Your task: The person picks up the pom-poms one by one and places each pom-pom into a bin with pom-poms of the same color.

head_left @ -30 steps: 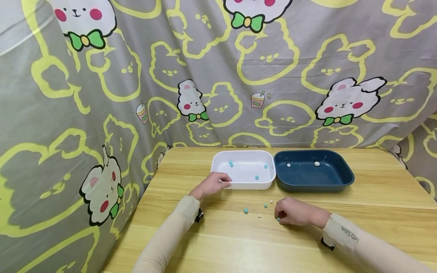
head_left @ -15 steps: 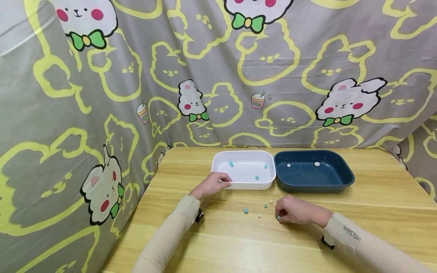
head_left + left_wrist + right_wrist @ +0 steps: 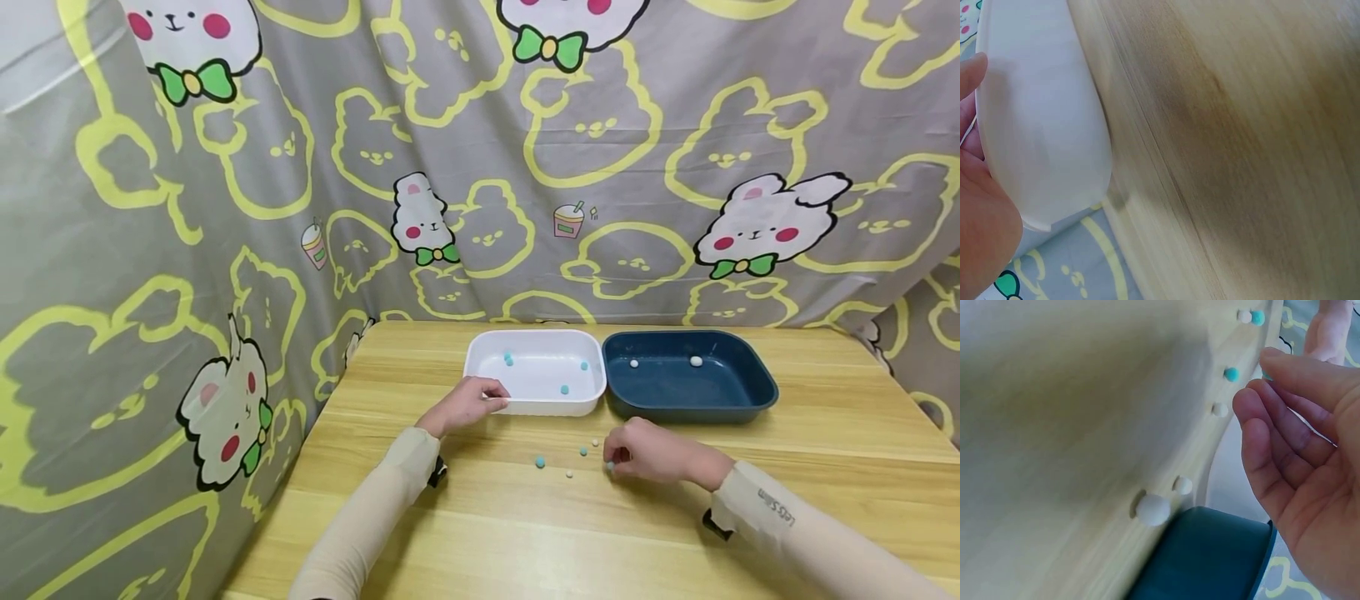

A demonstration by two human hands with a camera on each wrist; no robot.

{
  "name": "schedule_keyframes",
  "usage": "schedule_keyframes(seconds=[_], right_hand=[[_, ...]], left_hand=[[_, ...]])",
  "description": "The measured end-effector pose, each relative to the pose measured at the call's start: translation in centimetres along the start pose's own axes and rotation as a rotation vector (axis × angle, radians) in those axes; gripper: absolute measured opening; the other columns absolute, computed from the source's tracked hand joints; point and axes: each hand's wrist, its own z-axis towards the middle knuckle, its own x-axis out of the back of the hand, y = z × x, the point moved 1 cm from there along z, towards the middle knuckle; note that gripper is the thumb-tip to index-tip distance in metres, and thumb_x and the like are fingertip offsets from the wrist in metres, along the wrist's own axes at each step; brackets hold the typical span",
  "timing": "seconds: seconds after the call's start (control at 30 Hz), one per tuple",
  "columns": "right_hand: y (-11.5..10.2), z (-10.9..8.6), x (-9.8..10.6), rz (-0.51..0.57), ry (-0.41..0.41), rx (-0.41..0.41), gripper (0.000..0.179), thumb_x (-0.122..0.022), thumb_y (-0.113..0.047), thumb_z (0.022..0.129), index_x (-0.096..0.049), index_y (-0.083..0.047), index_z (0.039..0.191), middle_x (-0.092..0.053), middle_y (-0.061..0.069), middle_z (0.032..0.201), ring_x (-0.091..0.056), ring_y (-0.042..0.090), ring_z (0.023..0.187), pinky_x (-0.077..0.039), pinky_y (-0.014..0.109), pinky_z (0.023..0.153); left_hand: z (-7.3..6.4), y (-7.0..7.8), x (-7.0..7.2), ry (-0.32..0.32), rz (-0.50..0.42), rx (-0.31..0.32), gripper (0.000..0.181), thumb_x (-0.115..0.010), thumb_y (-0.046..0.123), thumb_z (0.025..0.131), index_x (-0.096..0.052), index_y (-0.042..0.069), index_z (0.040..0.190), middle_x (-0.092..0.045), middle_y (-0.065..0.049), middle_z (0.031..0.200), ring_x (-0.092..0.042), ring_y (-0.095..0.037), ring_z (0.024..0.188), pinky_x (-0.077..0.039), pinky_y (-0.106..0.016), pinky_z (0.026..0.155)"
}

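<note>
My left hand holds the near-left rim of a white plastic tub, thumb and fingers on either side of its edge in the left wrist view. Several small teal balls lie inside that tub. My right hand pinches a small teal ball between thumb and fingertips; in the right wrist view only a sliver of the ball shows. Left of this hand, on the table, are a larger teal ball, a small white ball, another teal ball and another white ball.
A dark blue tub stands against the white tub's right side, with two white balls inside. By it in the right wrist view, a larger white ball lies on the wooden table. A patterned curtain hangs behind.
My right hand has shifted slightly forward, towards the tubs, with the teal ball in its fingertips. The left hand stays at the white tub's rim, and the loose balls lie where they were.
</note>
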Motion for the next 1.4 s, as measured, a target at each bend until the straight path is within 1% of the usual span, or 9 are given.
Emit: schedule_keyframes(seconds=[0.1,0.23,0.37,0.6,0.77,1.0,1.2,1.33,1.4], right_hand=[[-0.1,0.0,0.4,0.001,0.008,-0.009,0.008,-0.073,-0.006,0.081,-0.071,-0.013,0.085,-0.059,-0.014,0.076,-0.051,0.002,0.065,-0.047,0.021,0.06],[-0.2,0.0,1.0,-0.019,0.041,0.006,0.008,-0.072,-0.004,0.081,-0.071,-0.01,0.084,-0.06,-0.014,0.075,-0.051,0.001,0.065,-0.048,0.021,0.06],[-0.4,0.1,1.6,-0.03,0.065,-0.005,0.008,-0.072,-0.003,0.081,-0.071,-0.01,0.084,-0.062,-0.013,0.077,-0.052,0.0,0.066,-0.049,0.022,0.061],[-0.8,0.3,2.8,-0.031,0.081,-0.03,0.009,-0.071,-0.004,0.082,-0.072,-0.012,0.086,-0.064,-0.011,0.079,-0.053,0.001,0.067,-0.05,0.023,0.062],[-1.2,0.5,3.6,-0.03,0.103,-0.042,0.012,-0.071,-0.004,0.083,-0.071,-0.015,0.085,-0.063,-0.011,0.079,-0.054,0.001,0.066,-0.05,0.023,0.061],[-0.9,0.8,4.4,-0.038,0.109,-0.089,0.011,-0.071,-0.007,0.084,-0.071,-0.017,0.087,-0.061,-0.013,0.078,-0.053,0.002,0.065,-0.049,0.022,0.061],[-0.8,1.1,4.9,-0.031,0.153,-0.069,0.003,-0.07,-0.011,0.086,-0.071,-0.013,0.087,-0.062,-0.012,0.078,-0.052,0.002,0.063,-0.049,0.022,0.059],[-0.7,1.4,5.1,-0.036,0.169,-0.069,0.004,-0.069,-0.009,0.086,-0.07,-0.013,0.086,-0.061,-0.012,0.076,-0.051,0.003,0.063,-0.048,0.023,0.058],[-0.6,1.4,5.2,-0.034,0.168,-0.085,0.006,-0.07,-0.008,0.085,-0.07,-0.014,0.086,-0.061,-0.012,0.076,-0.051,0.003,0.063,-0.048,0.023,0.058]], left_hand=[[0.0,0.1,0.0,-0.002,-0.002,-0.003,0.009,-0.062,0.021,0.093,-0.07,0.017,0.091,-0.064,0.009,0.086,-0.055,-0.009,0.081,-0.045,-0.027,0.077],[0.0,0.2,0.0,0.0,0.003,-0.001,0.009,-0.062,0.02,0.093,-0.07,0.018,0.091,-0.064,0.009,0.086,-0.055,-0.009,0.081,-0.045,-0.027,0.077],[0.0,0.3,0.0,0.002,0.01,-0.005,0.009,-0.062,0.02,0.093,-0.07,0.017,0.09,-0.064,0.009,0.086,-0.055,-0.008,0.081,-0.045,-0.027,0.077],[0.0,0.2,-0.1,0.008,0.01,-0.027,0.009,-0.062,0.02,0.093,-0.07,0.017,0.089,-0.064,0.009,0.085,-0.055,-0.008,0.081,-0.045,-0.027,0.077],[-0.1,0.2,0.0,0.005,0.002,-0.025,0.009,-0.062,0.02,0.093,-0.07,0.016,0.089,-0.064,0.009,0.085,-0.055,-0.008,0.08,-0.045,-0.028,0.077],[-0.1,0.2,0.0,0.004,0.007,-0.016,0.01,-0.062,0.021,0.093,-0.07,0.018,0.09,-0.064,0.009,0.086,-0.055,-0.008,0.081,-0.045,-0.027,0.077],[-0.1,0.2,0.1,0.005,0.011,-0.021,0.01,-0.062,0.021,0.093,-0.07,0.017,0.09,-0.064,0.009,0.087,-0.056,-0.008,0.082,-0.045,-0.027,0.078],[-0.1,0.2,0.0,0.003,0.008,-0.019,0.009,-0.062,0.021,0.093,-0.07,0.017,0.09,-0.065,0.009,0.086,-0.056,-0.008,0.082,-0.045,-0.027,0.078],[-0.1,0.2,0.0,0.002,0.009,-0.017,0.009,-0.062,0.021,0.093,-0.07,0.017,0.09,-0.064,0.009,0.086,-0.056,-0.008,0.082,-0.045,-0.027,0.078]])
